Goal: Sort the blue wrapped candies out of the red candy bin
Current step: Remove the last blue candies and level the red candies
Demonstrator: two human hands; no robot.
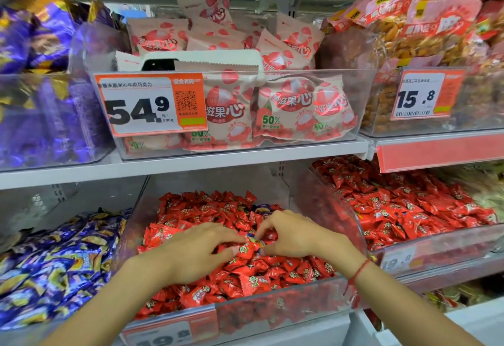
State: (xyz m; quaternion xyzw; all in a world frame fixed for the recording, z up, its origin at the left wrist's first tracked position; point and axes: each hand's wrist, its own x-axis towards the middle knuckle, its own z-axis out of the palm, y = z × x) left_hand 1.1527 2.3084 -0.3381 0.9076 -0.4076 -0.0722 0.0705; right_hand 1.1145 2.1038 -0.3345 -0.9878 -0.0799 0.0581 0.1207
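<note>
Both hands, left hand [196, 247] flat, right hand [289, 232] seemingly pinching (narrow grip) a blue candy [252, 237].

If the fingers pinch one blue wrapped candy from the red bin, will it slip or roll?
The blue wrapped candy between both hands looks small, so probably light. Its glossy wrapper may slip; the crimped ends should stop rolling. Loose red candies around it will likely shift.
</note>
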